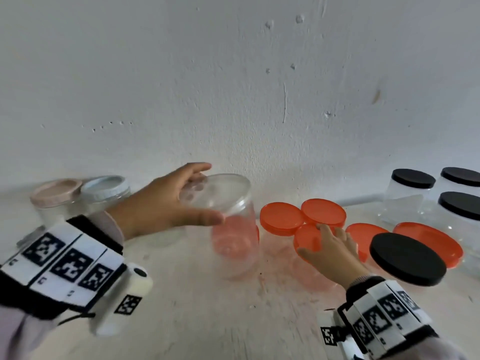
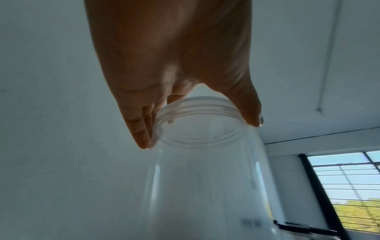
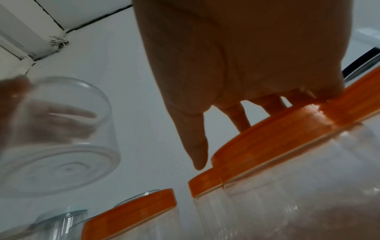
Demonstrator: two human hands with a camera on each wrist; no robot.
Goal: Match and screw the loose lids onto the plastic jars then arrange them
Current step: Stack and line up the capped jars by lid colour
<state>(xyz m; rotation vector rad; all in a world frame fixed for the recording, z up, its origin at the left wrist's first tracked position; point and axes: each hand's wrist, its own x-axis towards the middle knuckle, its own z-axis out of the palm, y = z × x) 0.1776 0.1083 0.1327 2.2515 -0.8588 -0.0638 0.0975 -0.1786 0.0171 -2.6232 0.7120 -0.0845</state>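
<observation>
A white wall (image 1: 233, 87) is seen behind a pale tabletop (image 1: 194, 307) on which the jars are set out. A clear open jar (image 1: 231, 224) is held by its threaded neck near the middle of the tabletop; in the right wrist view its base is seen lifted and tilted. The left hand (image 1: 166, 203) is extended forward from the left, its grip clamped on that neck: the fingers (image 2: 141, 128) are curled round the far side of the rim and the thumb is laid on the near side.

A group of jars with orange lids (image 1: 323, 211) stands just right of the open jar. The right hand (image 1: 330, 253) is reached forward, palm down, with its grip apart: the straight fingers are laid on top of one orange lid (image 3: 273, 134), the thumb standing free beside its edge.

Three jars with black lids (image 1: 413, 178) are placed at the far right by the wall, and a further black lid (image 1: 407, 258) lies nearer the right wrist. A jar with a beige lid (image 1: 54, 190) and one with a pale blue lid (image 1: 105, 187) stand at the far left.
</observation>
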